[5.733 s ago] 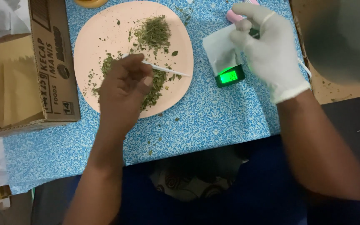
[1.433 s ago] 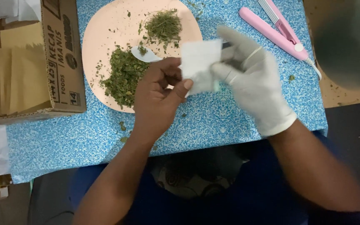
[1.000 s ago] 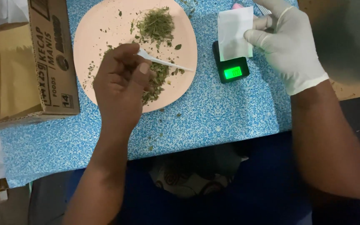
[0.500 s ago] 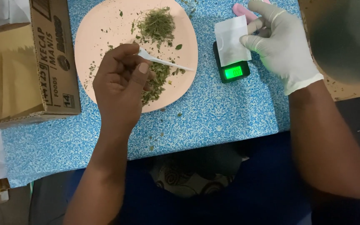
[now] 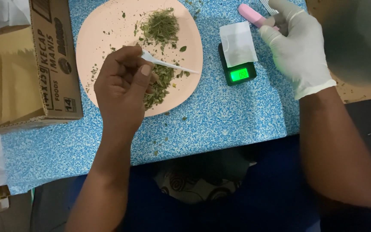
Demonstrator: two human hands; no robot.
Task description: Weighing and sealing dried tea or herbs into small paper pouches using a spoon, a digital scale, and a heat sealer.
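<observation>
The left hand (image 5: pixel 123 88) pinches a thin white plastic spoon (image 5: pixel 168 65) by its handle over the dried green herbs (image 5: pixel 160 30) on the pink plate (image 5: pixel 99 34). The herbs look light and crumbly, so the spoon suits them. The gloved right hand (image 5: pixel 299 45) is closed around a pink tool (image 5: pixel 252 13) beside the small scale (image 5: pixel 237 71), which carries a white sachet (image 5: pixel 238 43).

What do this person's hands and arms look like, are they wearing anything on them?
The right hand wears a thin, pale whitish disposable glove that ends at the wrist with a rolled cuff. The left hand is bare, with no glove. Both forearms are uncovered, with no sleeves, watch or bracelet visible in this view.
</observation>
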